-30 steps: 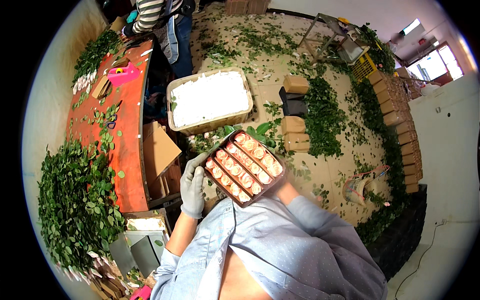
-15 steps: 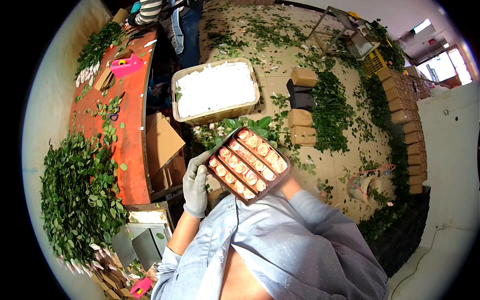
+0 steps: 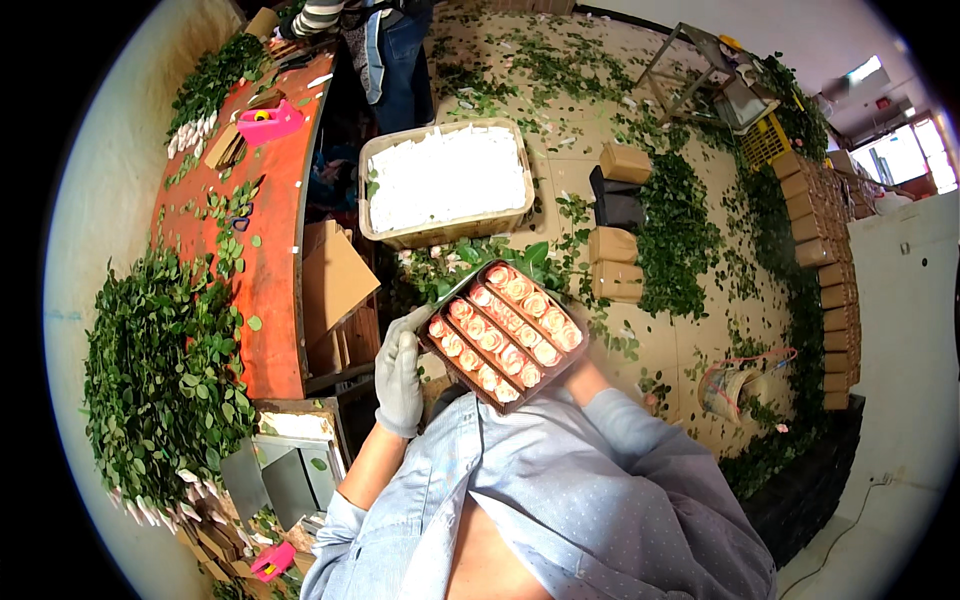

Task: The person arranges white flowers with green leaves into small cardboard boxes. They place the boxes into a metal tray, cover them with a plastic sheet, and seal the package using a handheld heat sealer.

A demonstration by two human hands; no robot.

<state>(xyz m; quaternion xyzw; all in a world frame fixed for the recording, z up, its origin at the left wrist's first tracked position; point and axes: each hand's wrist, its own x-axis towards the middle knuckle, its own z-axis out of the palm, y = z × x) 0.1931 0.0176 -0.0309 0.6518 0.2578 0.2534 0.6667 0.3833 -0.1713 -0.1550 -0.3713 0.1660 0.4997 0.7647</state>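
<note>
A square bunch of pink-and-cream roses (image 3: pixel 508 333) is tilted in front of my belly, its heads in rows parted by brown corrugated cardboard strips. Green leaves (image 3: pixel 537 258) stick out past its far edge. My left hand (image 3: pixel 400 375), in a pale grey glove, grips the bunch's left side with the fingers closed along the wrapping. At the lower right side my right hand (image 3: pixel 585 380) holds the bunch from beneath. The flowers and wrapping hide most of its fingers.
A tub of white wrapped pieces (image 3: pixel 445 180) stands ahead. Leafy stems (image 3: pixel 160 370) and a pink tape dispenser (image 3: pixel 270 122) lie on the red table (image 3: pixel 275 330) at left. Brown-wrapped bunches (image 3: pixel 615 262) and leaves cover the floor; a bucket (image 3: pixel 725 390) is right. Another person (image 3: pixel 395 65) stands beyond the table.
The view has turned slightly, so the surroundings appear shifted to the right. Both hands still hold the rose bunch in nearly the same pose.
</note>
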